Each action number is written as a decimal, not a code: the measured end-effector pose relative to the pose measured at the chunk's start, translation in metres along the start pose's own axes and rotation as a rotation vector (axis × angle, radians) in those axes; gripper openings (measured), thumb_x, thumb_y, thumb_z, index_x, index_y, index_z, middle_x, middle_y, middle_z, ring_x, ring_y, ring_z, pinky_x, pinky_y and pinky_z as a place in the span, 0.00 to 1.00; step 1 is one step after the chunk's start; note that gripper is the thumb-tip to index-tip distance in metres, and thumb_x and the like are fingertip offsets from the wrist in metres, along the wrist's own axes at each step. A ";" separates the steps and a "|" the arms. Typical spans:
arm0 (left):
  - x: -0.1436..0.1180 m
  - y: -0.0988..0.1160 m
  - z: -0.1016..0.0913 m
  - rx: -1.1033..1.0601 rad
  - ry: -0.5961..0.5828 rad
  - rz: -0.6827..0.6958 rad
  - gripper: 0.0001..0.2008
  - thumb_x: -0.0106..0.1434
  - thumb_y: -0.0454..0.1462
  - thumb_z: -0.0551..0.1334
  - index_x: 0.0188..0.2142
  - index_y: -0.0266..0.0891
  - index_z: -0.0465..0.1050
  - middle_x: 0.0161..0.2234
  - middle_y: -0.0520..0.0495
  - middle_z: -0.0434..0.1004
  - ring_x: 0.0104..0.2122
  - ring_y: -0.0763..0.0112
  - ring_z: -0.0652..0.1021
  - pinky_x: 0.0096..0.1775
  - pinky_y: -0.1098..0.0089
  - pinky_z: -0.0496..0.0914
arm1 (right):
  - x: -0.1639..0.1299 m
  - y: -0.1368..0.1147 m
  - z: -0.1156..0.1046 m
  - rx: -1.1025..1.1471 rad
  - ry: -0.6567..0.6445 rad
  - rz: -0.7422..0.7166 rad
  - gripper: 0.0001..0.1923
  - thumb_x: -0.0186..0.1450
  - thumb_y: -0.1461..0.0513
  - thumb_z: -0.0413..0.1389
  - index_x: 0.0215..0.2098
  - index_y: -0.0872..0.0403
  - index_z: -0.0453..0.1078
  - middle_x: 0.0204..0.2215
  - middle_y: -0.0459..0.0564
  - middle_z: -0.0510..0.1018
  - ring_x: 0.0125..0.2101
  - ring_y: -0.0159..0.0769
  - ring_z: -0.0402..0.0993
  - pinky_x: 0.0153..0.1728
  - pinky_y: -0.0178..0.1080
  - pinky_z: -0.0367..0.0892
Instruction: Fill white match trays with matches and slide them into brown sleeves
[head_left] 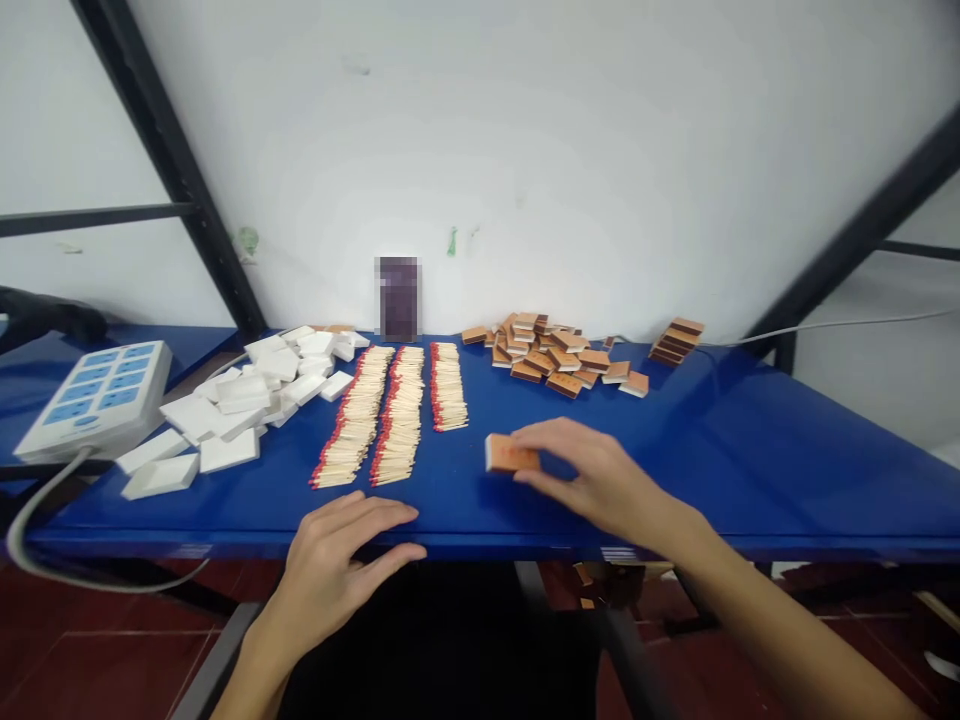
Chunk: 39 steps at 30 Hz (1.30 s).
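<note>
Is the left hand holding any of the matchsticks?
No, the left hand rests flat on the table edge, short of the matchstick rows, with nothing in its grip.

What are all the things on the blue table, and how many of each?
Table: one, blue, against the white wall.
Matchbox: one, orange, near the front edge, under the right fingertips.
Match rows: three, pale sticks with red heads, middle of table.
White trays: many, white, heaped at left.
Box pile: many, orange-brown, at the back.
Small stack: several, brown, back right.
Power strip: one, white and blue, far left, with a grey cable.
Left hand: flat on the front edge, holding nothing.
Right hand: fingers on the matchbox.
</note>
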<state>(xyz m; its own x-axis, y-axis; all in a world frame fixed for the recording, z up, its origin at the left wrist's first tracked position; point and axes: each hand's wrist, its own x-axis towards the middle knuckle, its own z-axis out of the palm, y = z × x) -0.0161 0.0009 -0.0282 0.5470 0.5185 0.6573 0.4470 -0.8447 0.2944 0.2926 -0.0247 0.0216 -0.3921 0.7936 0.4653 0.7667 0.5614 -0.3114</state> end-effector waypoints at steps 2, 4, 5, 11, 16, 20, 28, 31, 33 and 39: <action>0.000 -0.002 0.002 0.013 0.009 0.017 0.11 0.64 0.44 0.66 0.43 0.42 0.76 0.38 0.50 0.82 0.36 0.68 0.82 0.42 0.68 0.75 | -0.012 0.028 -0.028 -0.157 0.169 0.104 0.12 0.68 0.56 0.56 0.48 0.51 0.72 0.45 0.52 0.80 0.45 0.44 0.76 0.48 0.48 0.71; 0.002 -0.003 0.003 0.025 0.017 0.035 0.11 0.63 0.44 0.66 0.42 0.42 0.77 0.38 0.49 0.82 0.36 0.68 0.82 0.40 0.69 0.76 | -0.022 0.065 -0.061 -0.278 0.312 0.247 0.13 0.67 0.55 0.55 0.47 0.52 0.72 0.44 0.53 0.80 0.45 0.45 0.76 0.48 0.48 0.70; 0.003 -0.003 0.003 0.032 0.019 0.039 0.11 0.64 0.45 0.66 0.41 0.42 0.77 0.38 0.49 0.82 0.35 0.68 0.82 0.39 0.70 0.76 | -0.025 0.086 -0.078 -0.345 0.356 0.349 0.14 0.67 0.54 0.55 0.47 0.52 0.73 0.44 0.54 0.80 0.44 0.45 0.77 0.46 0.46 0.71; 0.011 0.000 0.000 0.094 0.080 0.101 0.12 0.64 0.48 0.64 0.37 0.44 0.78 0.34 0.51 0.82 0.31 0.69 0.82 0.36 0.74 0.77 | -0.028 0.212 -0.155 -0.577 0.414 0.684 0.19 0.66 0.51 0.54 0.42 0.58 0.74 0.40 0.64 0.81 0.41 0.48 0.77 0.42 0.45 0.67; 0.007 -0.006 0.001 0.121 0.095 0.121 0.15 0.63 0.52 0.64 0.39 0.46 0.78 0.34 0.53 0.83 0.31 0.69 0.83 0.36 0.74 0.77 | -0.022 0.270 -0.162 -0.604 0.268 0.677 0.13 0.64 0.55 0.57 0.37 0.57 0.75 0.37 0.59 0.82 0.38 0.46 0.77 0.39 0.42 0.67; -0.003 -0.013 0.005 0.130 0.064 0.087 0.16 0.62 0.53 0.64 0.42 0.47 0.77 0.37 0.53 0.83 0.34 0.67 0.82 0.38 0.71 0.76 | -0.026 0.286 -0.149 -0.616 0.217 0.637 0.13 0.63 0.55 0.58 0.35 0.58 0.76 0.34 0.59 0.81 0.35 0.45 0.76 0.37 0.41 0.66; -0.012 -0.017 0.009 0.146 0.012 0.048 0.16 0.63 0.52 0.64 0.44 0.48 0.76 0.40 0.54 0.82 0.37 0.66 0.82 0.43 0.69 0.74 | -0.037 0.288 -0.139 -0.647 0.266 0.568 0.18 0.67 0.53 0.54 0.43 0.59 0.77 0.35 0.58 0.73 0.33 0.39 0.70 0.37 0.40 0.62; -0.010 -0.015 0.007 0.146 0.040 0.061 0.16 0.63 0.52 0.64 0.43 0.47 0.76 0.38 0.54 0.82 0.36 0.67 0.82 0.42 0.71 0.74 | -0.033 0.287 -0.138 -0.651 0.264 0.583 0.18 0.67 0.54 0.53 0.43 0.59 0.77 0.34 0.57 0.72 0.33 0.40 0.69 0.36 0.41 0.61; -0.005 -0.011 0.005 0.147 0.047 0.067 0.16 0.63 0.52 0.64 0.43 0.46 0.76 0.38 0.53 0.82 0.35 0.68 0.82 0.41 0.72 0.74 | -0.029 0.283 -0.136 -0.658 0.286 0.601 0.17 0.66 0.55 0.54 0.43 0.60 0.77 0.33 0.57 0.72 0.34 0.41 0.68 0.36 0.41 0.61; 0.000 0.003 0.003 0.143 0.013 0.026 0.14 0.62 0.51 0.65 0.41 0.46 0.77 0.37 0.52 0.83 0.34 0.69 0.82 0.40 0.73 0.75 | -0.009 0.245 -0.120 -0.619 0.371 0.565 0.15 0.66 0.59 0.54 0.46 0.59 0.75 0.34 0.57 0.74 0.35 0.41 0.69 0.39 0.41 0.61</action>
<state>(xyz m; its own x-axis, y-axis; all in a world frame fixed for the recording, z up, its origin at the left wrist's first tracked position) -0.0127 -0.0010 -0.0293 0.5509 0.4946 0.6722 0.5300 -0.8296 0.1759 0.5448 0.0772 0.0406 0.2306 0.7256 0.6484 0.9723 -0.1982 -0.1240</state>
